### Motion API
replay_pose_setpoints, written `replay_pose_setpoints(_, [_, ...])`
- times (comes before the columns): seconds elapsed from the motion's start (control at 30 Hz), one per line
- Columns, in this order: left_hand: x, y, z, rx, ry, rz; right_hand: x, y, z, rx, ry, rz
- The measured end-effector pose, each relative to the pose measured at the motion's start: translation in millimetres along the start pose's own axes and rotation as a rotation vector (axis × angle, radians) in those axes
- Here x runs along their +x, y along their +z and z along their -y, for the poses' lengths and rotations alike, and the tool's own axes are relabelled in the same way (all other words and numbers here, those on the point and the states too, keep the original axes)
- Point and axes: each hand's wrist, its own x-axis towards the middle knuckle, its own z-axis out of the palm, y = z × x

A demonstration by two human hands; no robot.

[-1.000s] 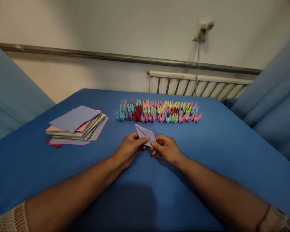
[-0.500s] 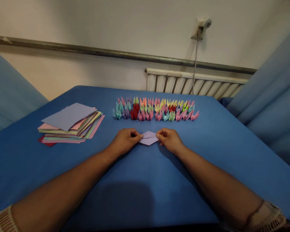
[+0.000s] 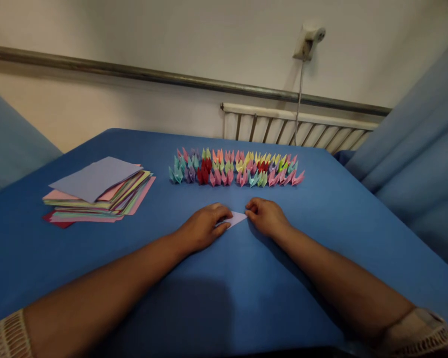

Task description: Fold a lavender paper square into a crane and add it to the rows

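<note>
A small folded piece of lilac paper (image 3: 237, 218) lies flat on the blue table (image 3: 321, 238) in front of me. My left hand (image 3: 203, 228) rests on its left part, fingers flat and pressing it down. At the paper's right tip sits my right hand (image 3: 267, 217), fingers curled and touching the edge. Most of the paper is hidden under my left fingers.
A stack of coloured paper sheets (image 3: 97, 194) with a lilac sheet on top lies at the left. Several small folded paper figures (image 3: 235, 169) stand in rows beyond my hands. Behind the table are a wall rail and a radiator (image 3: 294, 130); blue curtains hang on both sides.
The lilac paper was lifted in both hands, then laid on the table. My left hand has slid over it and now presses it flat; the view drifted slightly.
</note>
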Motion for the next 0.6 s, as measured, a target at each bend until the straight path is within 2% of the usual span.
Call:
replay_pose_setpoints(0.1, [0.6,-1.2,2.4,-0.013,-0.006,0.005,-5.5,-8.0,-21.7,-0.026,-0.028,-0.033])
replay_pose_setpoints(0.2, [1.2,-1.2,1.6,0.010,-0.017,0.003,-17.6,-12.2,-30.5,0.005,-0.174,-0.046])
replay_pose_setpoints(0.3, [3.3,-0.4,-1.0,0.052,-0.059,0.005,-30.0,-15.2,-22.3,0.021,-0.373,0.039])
replay_pose_setpoints(0.37, [5.6,-0.4,-2.0,0.083,-0.091,0.017,-35.3,-17.7,-13.1,-0.009,-0.443,0.106])
replay_pose_setpoints(0.5, [10.8,-1.4,0.2,0.137,-0.139,0.045,-39.7,-21.0,-2.0,-0.147,-0.478,0.182])
replay_pose_setpoints(0.6, [12.2,-1.9,3.0,0.202,-0.099,0.017,-41.4,-19.4,-1.0,-0.210,-0.469,0.184])
